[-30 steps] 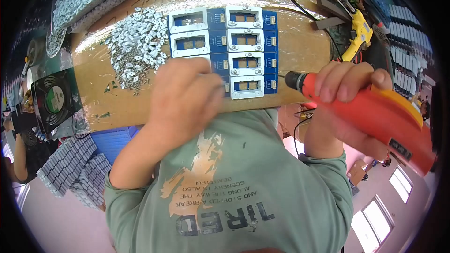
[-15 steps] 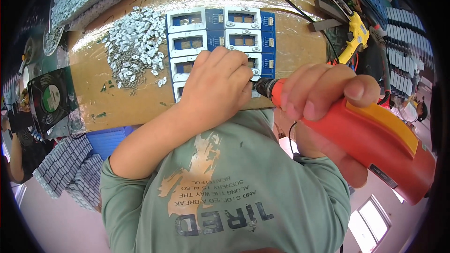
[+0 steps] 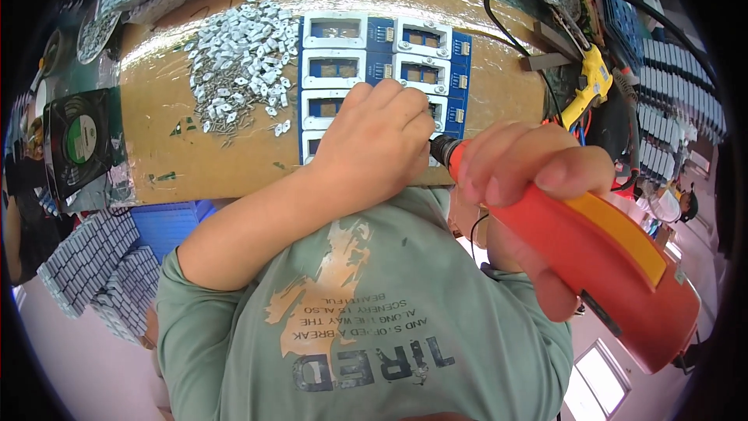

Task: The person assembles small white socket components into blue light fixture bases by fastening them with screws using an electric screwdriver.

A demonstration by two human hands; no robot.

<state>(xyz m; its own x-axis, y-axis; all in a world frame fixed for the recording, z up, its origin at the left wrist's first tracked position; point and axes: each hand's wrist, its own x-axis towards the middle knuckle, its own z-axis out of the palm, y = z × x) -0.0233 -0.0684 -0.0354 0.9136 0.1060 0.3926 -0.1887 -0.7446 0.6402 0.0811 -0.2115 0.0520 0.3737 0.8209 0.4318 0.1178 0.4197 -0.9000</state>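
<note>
A red power screwdriver (image 3: 580, 265) with a yellow-orange stripe fills my right hand (image 3: 530, 164), whose fingers wrap round its body. Its black chuck (image 3: 446, 150) points left and meets the fingertips of my left hand (image 3: 378, 136). Those fingers are curled and pinched together over the lower right of a blue circuit board panel (image 3: 379, 54); whatever they grip is hidden. White rectangular frames (image 3: 335, 21) sit on the panel in two columns, some with screws at their edges. The lowest frames are partly covered by my left hand.
Left of the panel lies a heap of small white plastic pieces (image 3: 253, 47) mixed with screws (image 3: 218, 101). A black fan (image 3: 78, 144) stands at the left. A yellow-handled tool (image 3: 590, 82), dark blocks (image 3: 545, 61) and a black cable (image 3: 499, 19) lie at the right.
The whole view has shifted, so the panel and heap appear farther right. The screwdriver's rear end has swung lower and left in the picture. Both hands keep their grips.
</note>
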